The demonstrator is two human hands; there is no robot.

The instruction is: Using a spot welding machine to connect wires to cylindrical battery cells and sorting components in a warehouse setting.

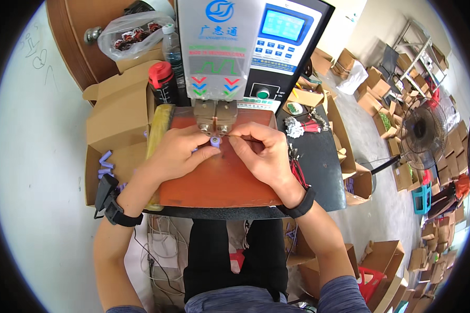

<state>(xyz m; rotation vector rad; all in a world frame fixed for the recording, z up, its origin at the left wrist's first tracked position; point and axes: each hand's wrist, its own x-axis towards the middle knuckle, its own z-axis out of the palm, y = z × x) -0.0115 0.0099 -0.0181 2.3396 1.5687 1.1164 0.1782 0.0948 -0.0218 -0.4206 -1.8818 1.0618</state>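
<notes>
A small purple cylindrical battery cell (214, 142) stands end-up beneath the two metal electrodes (214, 125) of a spot welder. My left hand (180, 152) is closed, its thumb and fingers pinching the cell at the electrode tips. Just right of it, my right hand (266, 155) is closed in a pinch on a thin dark wire (251, 140), whose end runs toward the cell's top. Fingers partly hide the contact point. Both hands are over an orange-brown work mat (219, 190).
An open cardboard box (117, 130) with several purple cells lies left. A red-lidded bottle (163, 83) and clear water bottle (173, 52) stand behind it. Bundled red-and-black wires (310, 125) lie right on the dark tabletop (324, 177). The welder's control panel (277, 47) rises behind; a fan (420, 133) stands farther right.
</notes>
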